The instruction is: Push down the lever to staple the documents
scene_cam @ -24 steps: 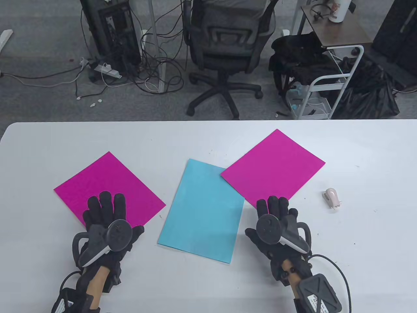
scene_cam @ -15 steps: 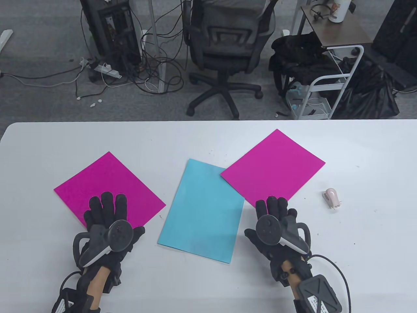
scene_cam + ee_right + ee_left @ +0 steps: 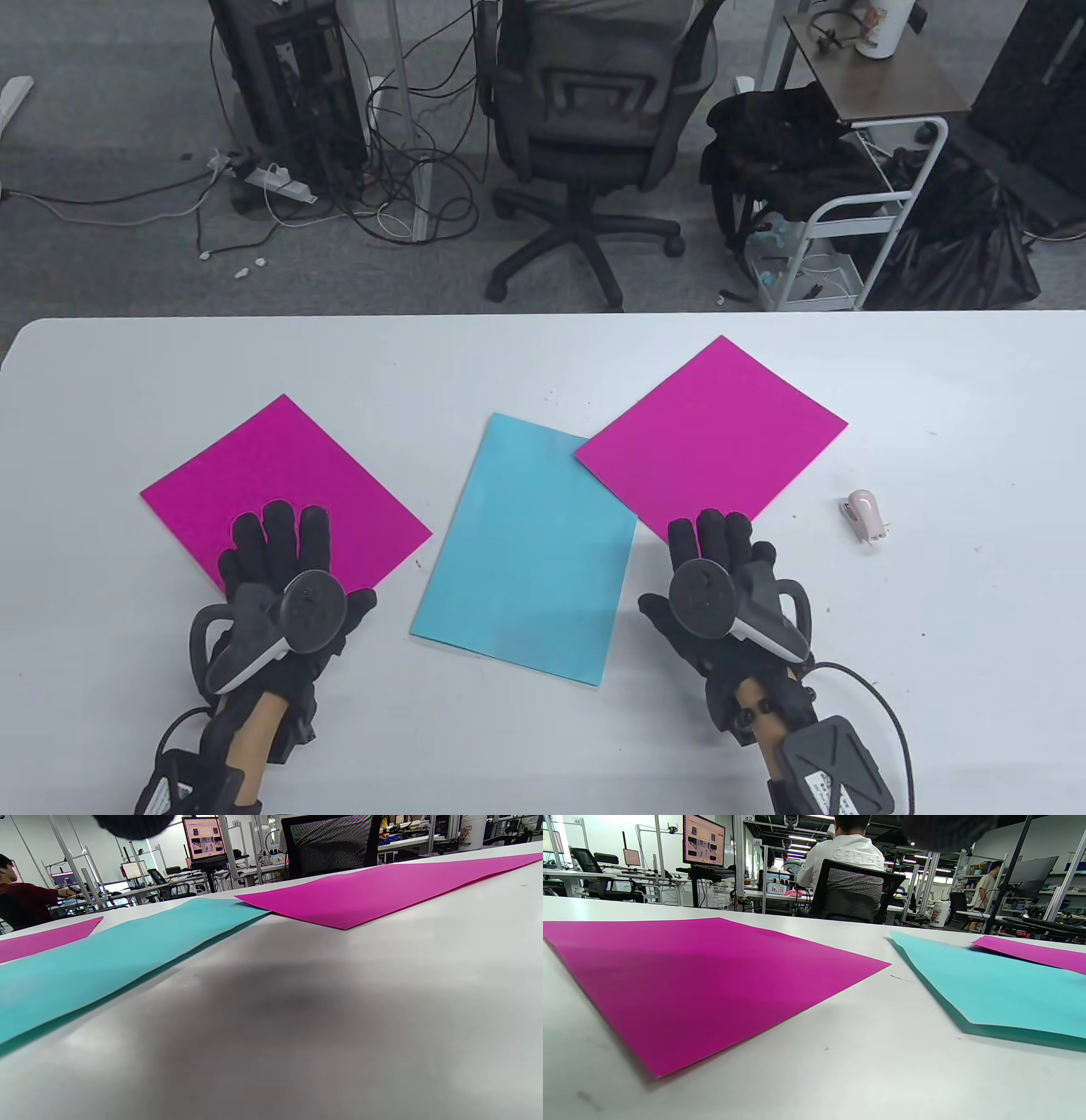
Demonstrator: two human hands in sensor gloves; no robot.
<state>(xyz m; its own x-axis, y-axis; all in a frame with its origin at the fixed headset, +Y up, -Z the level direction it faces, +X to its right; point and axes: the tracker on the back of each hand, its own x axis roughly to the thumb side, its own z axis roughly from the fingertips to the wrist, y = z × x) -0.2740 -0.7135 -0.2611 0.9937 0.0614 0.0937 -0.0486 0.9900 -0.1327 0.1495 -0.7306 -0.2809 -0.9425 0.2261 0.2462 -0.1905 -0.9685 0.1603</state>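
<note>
Three sheets lie on the white table (image 3: 543,365): a magenta sheet (image 3: 280,467) at the left, a light blue sheet (image 3: 526,552) in the middle, and a second magenta sheet (image 3: 713,424) at the right, whose corner overlaps the blue one. A small pale pink stapler (image 3: 865,514) lies on the table right of that sheet. My left hand (image 3: 276,548) rests flat and empty on the near part of the left magenta sheet (image 3: 691,984). My right hand (image 3: 717,548) lies flat and empty, fingertips at the right magenta sheet's near corner (image 3: 343,926), well left of the stapler.
Beyond the table's far edge stand an office chair (image 3: 594,127), a computer tower with cables (image 3: 288,93) and a white cart (image 3: 857,195). The wrist views look low across the table at the blue sheet (image 3: 1001,984) (image 3: 106,950).
</note>
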